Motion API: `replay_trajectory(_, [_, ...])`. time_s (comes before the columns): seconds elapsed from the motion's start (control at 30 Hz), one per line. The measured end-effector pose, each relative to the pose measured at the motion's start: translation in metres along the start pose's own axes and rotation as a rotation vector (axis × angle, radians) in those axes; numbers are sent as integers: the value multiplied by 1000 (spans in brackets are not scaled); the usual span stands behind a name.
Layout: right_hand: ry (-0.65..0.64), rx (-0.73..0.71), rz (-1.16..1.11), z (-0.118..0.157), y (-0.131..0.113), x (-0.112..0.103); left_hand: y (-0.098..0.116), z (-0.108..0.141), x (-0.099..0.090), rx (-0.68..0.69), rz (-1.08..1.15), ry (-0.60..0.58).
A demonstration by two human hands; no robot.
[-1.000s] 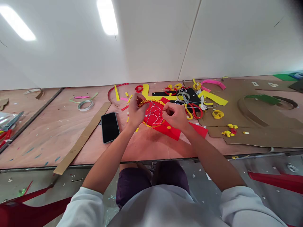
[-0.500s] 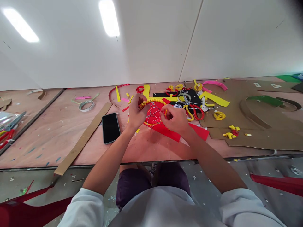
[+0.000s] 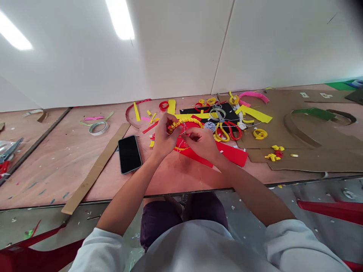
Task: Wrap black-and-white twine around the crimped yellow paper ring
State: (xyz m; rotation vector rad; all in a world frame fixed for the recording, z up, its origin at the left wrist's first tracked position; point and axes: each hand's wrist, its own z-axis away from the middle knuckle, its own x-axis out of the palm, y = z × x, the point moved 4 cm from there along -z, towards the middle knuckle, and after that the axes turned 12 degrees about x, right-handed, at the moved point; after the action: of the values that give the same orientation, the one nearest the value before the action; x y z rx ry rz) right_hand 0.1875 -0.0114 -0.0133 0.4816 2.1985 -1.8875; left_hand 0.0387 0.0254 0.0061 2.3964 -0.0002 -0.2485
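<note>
- Left hand (image 3: 166, 136): grip clenched on the upper left of the yellow ring (image 3: 193, 120)
- Right hand (image 3: 203, 141): grip pinched on the string (image 3: 184, 128) inside the ring
- Ring: between the hands, over the counter (image 3: 170, 179), red paper (image 3: 232, 153) showing just beside it
- Scissors (image 3: 234, 131): right of the ring, near the twine ball (image 3: 210, 126)
- Phone (image 3: 129, 155): left of the hands, beside the cardboard strip (image 3: 95, 172)
- Tape (image 3: 98, 128): beyond the strip's left side

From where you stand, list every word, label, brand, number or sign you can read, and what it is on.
No text can be read.
The smartphone's screen is dark.
Any print on the tape roll or black sheet is too small or blurred.
</note>
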Motion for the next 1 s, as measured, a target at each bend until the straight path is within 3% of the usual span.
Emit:
replay_trajectory(0.2, [-41, -27, -352, 0, -11, -19, -5, -4, -6, 25, -39, 32])
replay_trajectory(0.43, [-217, -17, -576, 0, -2, -22, -7, -4, -9, 37, -53, 49])
replay_trajectory(0.57, [-297, -50, -543, 1, -5, -29, -6, -5, -10, 43, -56, 66])
replay_trajectory(0.67, [-359, -157, -275, 4, -11, -29, -5, -6, -11, 44, -54, 82])
replay_trajectory(0.77, [-188, -241, 22, 3, -12, -28, -4, -6, -11, 63, -69, 62])
replay_trajectory(0.87, [43, -251, 139, 0, -8, -26, -3, -5, -10, 88, -79, 37])
replay_trajectory(1.0, [161, -236, 234, -3, 0, -19, -1, -3, -7, 99, -72, 33])
